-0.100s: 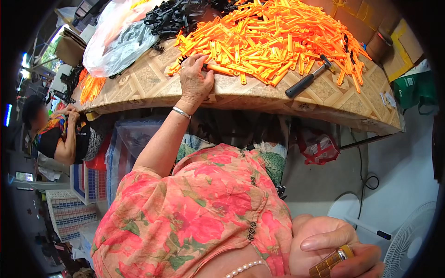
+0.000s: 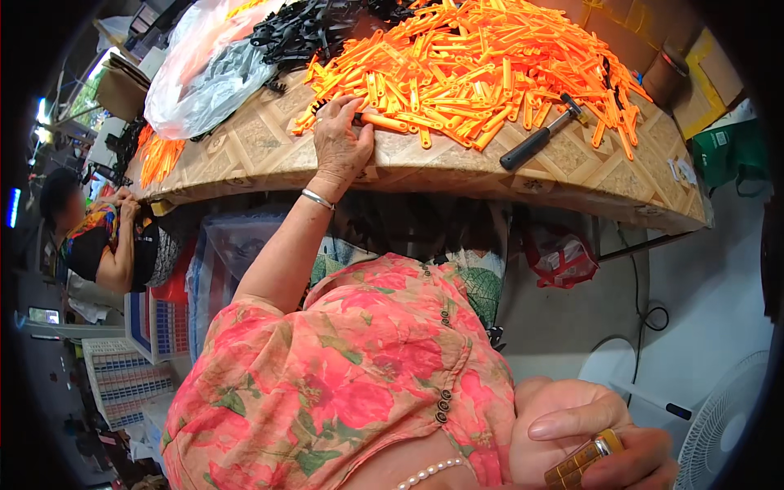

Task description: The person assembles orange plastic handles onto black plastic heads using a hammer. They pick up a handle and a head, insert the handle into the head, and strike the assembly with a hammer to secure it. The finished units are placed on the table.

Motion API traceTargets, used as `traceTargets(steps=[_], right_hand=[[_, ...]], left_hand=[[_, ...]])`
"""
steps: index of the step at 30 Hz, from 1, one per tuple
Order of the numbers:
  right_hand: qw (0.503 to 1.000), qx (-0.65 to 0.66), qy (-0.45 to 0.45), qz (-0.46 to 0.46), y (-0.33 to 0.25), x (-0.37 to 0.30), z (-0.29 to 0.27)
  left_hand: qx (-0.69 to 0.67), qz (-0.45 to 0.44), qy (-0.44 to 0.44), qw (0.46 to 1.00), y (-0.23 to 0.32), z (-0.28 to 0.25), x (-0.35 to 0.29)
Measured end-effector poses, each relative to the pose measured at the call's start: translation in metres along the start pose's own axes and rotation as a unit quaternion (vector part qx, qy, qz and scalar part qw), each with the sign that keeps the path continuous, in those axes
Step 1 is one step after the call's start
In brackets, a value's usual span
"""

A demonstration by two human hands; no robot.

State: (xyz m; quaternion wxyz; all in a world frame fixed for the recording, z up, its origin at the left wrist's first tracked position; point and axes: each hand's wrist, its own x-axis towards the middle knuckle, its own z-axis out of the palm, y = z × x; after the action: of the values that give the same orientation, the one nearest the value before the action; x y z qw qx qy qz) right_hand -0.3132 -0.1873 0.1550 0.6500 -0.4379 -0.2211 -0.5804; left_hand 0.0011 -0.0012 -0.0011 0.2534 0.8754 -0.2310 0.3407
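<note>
At the near edge of the table, my left hand, with a silver bangle at its wrist, curls over an orange plastic handle with a dark part at its end. The fingers partly hide that piece. Just beyond lies a big heap of orange plastic handles. Low on the right, close to my body, my right hand is bent closed around a small brown-and-gold cylinder with a silver band. I cannot make out what the cylinder is.
A hammer with a black grip lies right of the heap's front. Black plastic parts and a clear plastic bag lie at the back left. Another person sits at the left end. A white fan stands at lower right.
</note>
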Motion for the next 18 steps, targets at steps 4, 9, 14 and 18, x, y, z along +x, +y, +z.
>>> traceTargets(steps=[4,9,14,18], right_hand=[[0.999,0.008,-0.001,0.039,-0.013,-0.001,-0.011],[0.998,0.020,0.048,0.019,-0.008,-0.003,-0.013],[0.996,-0.024,-0.001,0.081,-0.018,-0.001,-0.029],[0.987,-0.053,-0.044,0.145,-0.027,0.003,-0.042]], left_hand=[[-0.002,0.004,0.000,1.000,0.005,0.002,0.004],[0.007,0.009,0.004,1.000,0.005,0.004,0.005],[0.004,0.015,0.001,1.000,0.007,0.006,0.007],[0.017,0.025,0.008,1.000,0.002,0.004,0.002]])
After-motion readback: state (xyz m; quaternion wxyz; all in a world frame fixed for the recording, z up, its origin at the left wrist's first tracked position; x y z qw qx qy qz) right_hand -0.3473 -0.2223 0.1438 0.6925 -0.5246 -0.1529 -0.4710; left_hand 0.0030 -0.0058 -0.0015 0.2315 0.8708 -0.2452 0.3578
